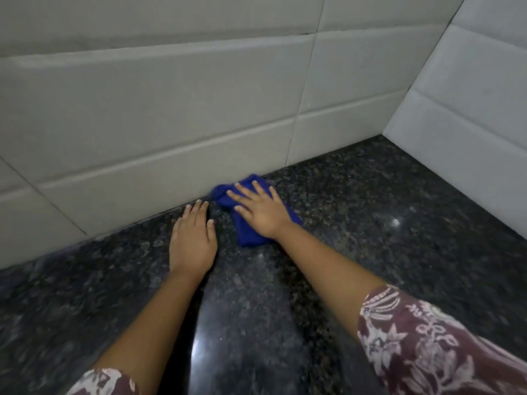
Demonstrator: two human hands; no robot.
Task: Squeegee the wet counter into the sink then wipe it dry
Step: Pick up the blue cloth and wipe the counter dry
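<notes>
A folded blue cloth [245, 235] lies on the dark speckled granite counter [370, 223], close to the foot of the tiled back wall. My right hand [261, 208] presses flat on top of the cloth with its fingers spread, covering most of it. My left hand [192, 240] rests palm down on the bare counter just left of the cloth, fingers together, fingertips near the wall, holding nothing. No squeegee and no sink are in view.
Pale grey tiled walls [171, 109] close the counter at the back and on the right [470, 115], forming a corner at the far right. A bright glare streak [196, 346] shows on the counter between my forearms.
</notes>
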